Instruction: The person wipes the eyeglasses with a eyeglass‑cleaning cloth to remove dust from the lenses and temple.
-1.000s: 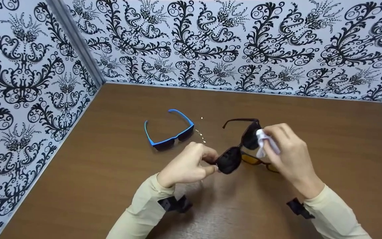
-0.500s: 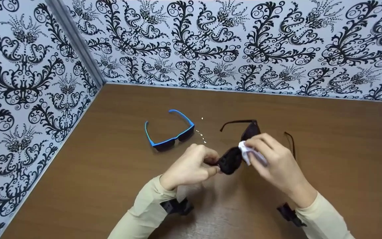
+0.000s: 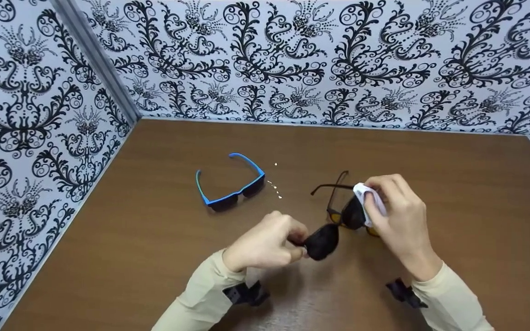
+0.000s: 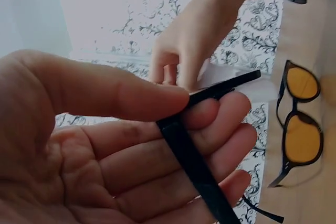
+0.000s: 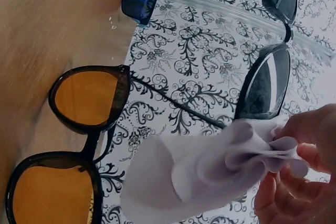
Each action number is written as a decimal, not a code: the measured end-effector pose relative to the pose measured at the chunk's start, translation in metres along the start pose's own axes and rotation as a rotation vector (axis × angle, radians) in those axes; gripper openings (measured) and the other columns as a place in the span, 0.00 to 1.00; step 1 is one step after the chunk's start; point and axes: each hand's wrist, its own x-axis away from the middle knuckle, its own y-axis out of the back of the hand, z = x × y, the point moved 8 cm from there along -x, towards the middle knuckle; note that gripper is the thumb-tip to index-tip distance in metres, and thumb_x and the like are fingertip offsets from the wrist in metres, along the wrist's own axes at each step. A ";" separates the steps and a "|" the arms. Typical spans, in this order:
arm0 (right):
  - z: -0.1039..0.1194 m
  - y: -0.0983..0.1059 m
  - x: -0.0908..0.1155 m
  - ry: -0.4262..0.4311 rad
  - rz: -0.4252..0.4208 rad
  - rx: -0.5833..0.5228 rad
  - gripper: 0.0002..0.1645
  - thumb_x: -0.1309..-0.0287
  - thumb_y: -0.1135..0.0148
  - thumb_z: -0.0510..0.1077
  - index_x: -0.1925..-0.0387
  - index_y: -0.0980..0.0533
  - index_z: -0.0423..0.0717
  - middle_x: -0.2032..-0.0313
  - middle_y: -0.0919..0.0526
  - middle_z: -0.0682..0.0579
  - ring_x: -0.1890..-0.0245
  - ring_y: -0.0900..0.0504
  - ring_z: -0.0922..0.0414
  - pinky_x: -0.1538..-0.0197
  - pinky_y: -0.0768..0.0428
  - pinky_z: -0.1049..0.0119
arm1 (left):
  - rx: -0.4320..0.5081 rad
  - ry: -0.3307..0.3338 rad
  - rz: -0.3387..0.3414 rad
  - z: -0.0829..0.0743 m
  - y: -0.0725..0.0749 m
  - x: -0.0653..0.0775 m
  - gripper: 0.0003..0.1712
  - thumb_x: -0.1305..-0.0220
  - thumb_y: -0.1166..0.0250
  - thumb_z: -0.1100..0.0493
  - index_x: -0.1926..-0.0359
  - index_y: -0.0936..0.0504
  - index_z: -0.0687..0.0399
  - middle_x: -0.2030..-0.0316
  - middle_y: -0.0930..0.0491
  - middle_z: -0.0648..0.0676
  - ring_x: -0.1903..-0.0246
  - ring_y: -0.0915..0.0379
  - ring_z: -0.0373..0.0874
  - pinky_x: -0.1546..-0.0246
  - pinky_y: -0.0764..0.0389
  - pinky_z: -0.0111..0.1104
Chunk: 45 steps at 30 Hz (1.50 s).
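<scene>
Black sunglasses point(image 3: 323, 242) are held up over the table, tilted, with dark lenses. My left hand point(image 3: 269, 243) pinches them at the near lens's hinge corner; in the left wrist view, thumb and fingers grip the black frame point(image 4: 191, 163). My right hand point(image 3: 398, 216) pinches a bunched white cloth point(image 3: 371, 200) against the far lens. In the right wrist view the cloth point(image 5: 210, 169) hangs in folds from the fingertips, right at the lens edge point(image 5: 265, 85). Behind the sunglasses, partly hidden, lie glasses with orange lenses point(image 5: 86, 98) and black frames.
Blue-framed sunglasses point(image 3: 233, 195) with dark lenses lie unfolded to the left on the brown wooden table point(image 3: 154, 220). Small white specks point(image 3: 274, 186) lie beside them. White panels with black floral patterns point(image 3: 283, 59) close off the back and left sides.
The right hand with the cloth moved left to the bridge area, then back right to the far lens. The black sunglasses have come slightly lower and nearer, still in the left hand.
</scene>
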 end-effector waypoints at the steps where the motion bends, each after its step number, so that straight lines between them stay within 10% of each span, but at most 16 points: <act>1: 0.003 -0.001 0.000 0.012 0.010 -0.016 0.11 0.52 0.37 0.28 0.64 0.21 0.39 0.66 0.21 0.48 0.69 0.23 0.55 0.65 0.28 0.70 | -0.005 0.006 -0.001 0.000 -0.001 0.000 0.06 0.50 0.37 0.69 0.77 0.15 0.57 0.84 0.26 0.37 0.82 0.38 0.28 0.80 0.37 0.20; 8: 0.028 -0.016 0.004 0.198 0.152 -0.107 0.13 0.55 0.37 0.29 0.63 0.21 0.40 0.63 0.22 0.50 0.65 0.22 0.56 0.60 0.25 0.71 | -0.036 0.022 -0.063 0.001 0.005 0.003 0.08 0.51 0.39 0.69 0.76 0.16 0.54 0.83 0.24 0.38 0.80 0.38 0.30 0.79 0.37 0.21; 14: 0.024 -0.018 0.006 0.171 0.200 -0.105 0.11 0.51 0.38 0.31 0.62 0.22 0.41 0.64 0.23 0.50 0.65 0.23 0.55 0.61 0.26 0.68 | -0.031 0.000 -0.077 -0.001 0.012 0.005 0.07 0.50 0.39 0.69 0.75 0.16 0.57 0.80 0.20 0.41 0.78 0.37 0.30 0.75 0.34 0.22; 23: 0.001 -0.003 0.000 0.048 0.114 -0.019 0.14 0.52 0.35 0.26 0.62 0.22 0.39 0.65 0.22 0.49 0.69 0.23 0.59 0.64 0.27 0.73 | 0.004 -0.008 -0.049 -0.002 0.016 0.008 0.06 0.48 0.39 0.69 0.73 0.15 0.58 0.75 0.16 0.46 0.71 0.26 0.26 0.67 0.26 0.23; 30: -0.001 0.004 -0.001 -0.015 0.050 -0.041 0.14 0.50 0.36 0.27 0.60 0.22 0.38 0.66 0.22 0.49 0.70 0.24 0.58 0.64 0.28 0.74 | -0.089 -0.063 -0.057 -0.011 0.009 0.006 0.07 0.51 0.38 0.69 0.76 0.16 0.55 0.81 0.21 0.42 0.81 0.38 0.27 0.79 0.36 0.20; 45: 0.036 -0.006 0.007 0.210 0.015 -0.064 0.10 0.45 0.40 0.36 0.61 0.19 0.39 0.64 0.21 0.46 0.67 0.20 0.53 0.62 0.21 0.69 | -0.204 -0.067 -0.124 -0.019 0.005 0.006 0.05 0.53 0.36 0.70 0.77 0.17 0.57 0.80 0.19 0.46 0.83 0.40 0.28 0.79 0.37 0.24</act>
